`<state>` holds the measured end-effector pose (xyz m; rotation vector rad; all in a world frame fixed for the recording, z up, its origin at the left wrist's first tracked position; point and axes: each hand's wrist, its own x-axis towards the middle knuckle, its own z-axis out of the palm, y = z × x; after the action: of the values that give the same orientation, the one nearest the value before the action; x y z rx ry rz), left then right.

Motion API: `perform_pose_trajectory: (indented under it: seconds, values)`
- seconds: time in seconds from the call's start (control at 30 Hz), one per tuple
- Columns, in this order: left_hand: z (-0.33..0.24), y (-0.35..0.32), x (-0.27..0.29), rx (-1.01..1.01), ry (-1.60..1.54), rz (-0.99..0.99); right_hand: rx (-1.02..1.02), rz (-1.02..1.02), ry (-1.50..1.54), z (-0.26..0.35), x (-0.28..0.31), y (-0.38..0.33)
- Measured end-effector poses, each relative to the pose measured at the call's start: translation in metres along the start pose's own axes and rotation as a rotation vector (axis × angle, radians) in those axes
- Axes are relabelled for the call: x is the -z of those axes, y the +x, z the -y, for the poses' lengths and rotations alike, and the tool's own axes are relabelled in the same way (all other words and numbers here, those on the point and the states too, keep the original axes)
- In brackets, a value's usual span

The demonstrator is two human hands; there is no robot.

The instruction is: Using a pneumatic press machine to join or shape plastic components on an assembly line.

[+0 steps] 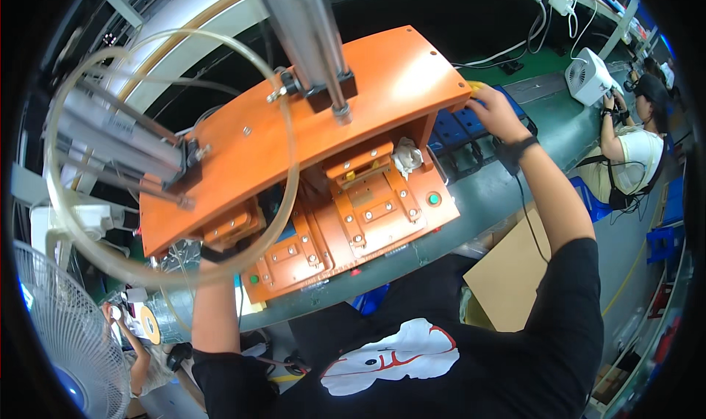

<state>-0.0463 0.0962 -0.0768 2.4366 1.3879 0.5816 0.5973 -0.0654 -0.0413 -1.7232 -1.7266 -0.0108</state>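
An orange press (368, 95) with a broad top plate stands on the bench before me. My left forearm (215, 312) goes up to its left side; the hand is hidden beneath the plate and a looping hose (73, 239). At the plate's right corner, my right hand (500, 115) has its fingers bent round something yellow (476, 86) that I cannot make out, just above blue trays (460, 132). Inside the press are two orange fixtures (379, 209) with bolts. A crumpled white cloth (407, 158) is tucked by the right upright.
Metal cylinders (305, 33) rise from the press. Green buttons (434, 198) sit at its front corners. A white fan (588, 77) and a seated person (632, 136) are at the right. Another person's arm (136, 356) and a large fan (70, 331) are at the lower left. Cardboard (511, 272) leans beside me.
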Motion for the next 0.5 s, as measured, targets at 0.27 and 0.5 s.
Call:
perform_pose_trajectory:
  seconds: [0.27, 0.5]
  values:
    - [-0.099, -0.053, 0.05, -0.181, -0.199, 0.082, -0.4, -0.042, 0.393, 0.133, 0.142, -0.155]
    - [-0.068, -0.209, 0.02, 0.197, -0.47, -0.364, -0.325, -0.236, 1.36, 0.241, 0.117, -0.205]
